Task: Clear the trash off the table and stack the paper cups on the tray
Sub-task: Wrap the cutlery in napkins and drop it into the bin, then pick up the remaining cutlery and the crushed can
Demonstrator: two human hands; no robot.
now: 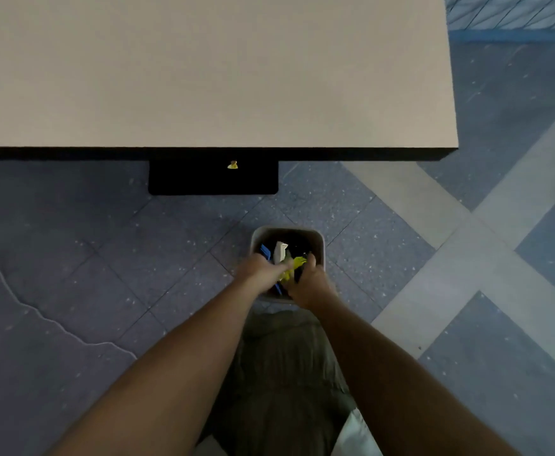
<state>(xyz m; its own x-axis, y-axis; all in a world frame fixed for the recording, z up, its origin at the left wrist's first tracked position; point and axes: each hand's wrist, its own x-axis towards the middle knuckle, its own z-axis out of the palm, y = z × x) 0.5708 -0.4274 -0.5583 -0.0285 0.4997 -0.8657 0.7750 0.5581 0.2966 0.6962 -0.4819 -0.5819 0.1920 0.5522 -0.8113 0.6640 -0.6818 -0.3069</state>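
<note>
Left grip [259,265] pinches a crumpled yellow wrapper [297,261] directly over the bin [319,239]. Right grip [309,278] is curled against the wrapper's other end; hold not determinable, blurred. The wrapper's long axis runs from near-left to far-right across the bin mouth. Bin: grey, rounded-square, smooth-walled, holding blue strips [265,251] and white crumpled paper [281,250]. Beyond the bin stands the table [203,77], with a matt beige top.
</note>
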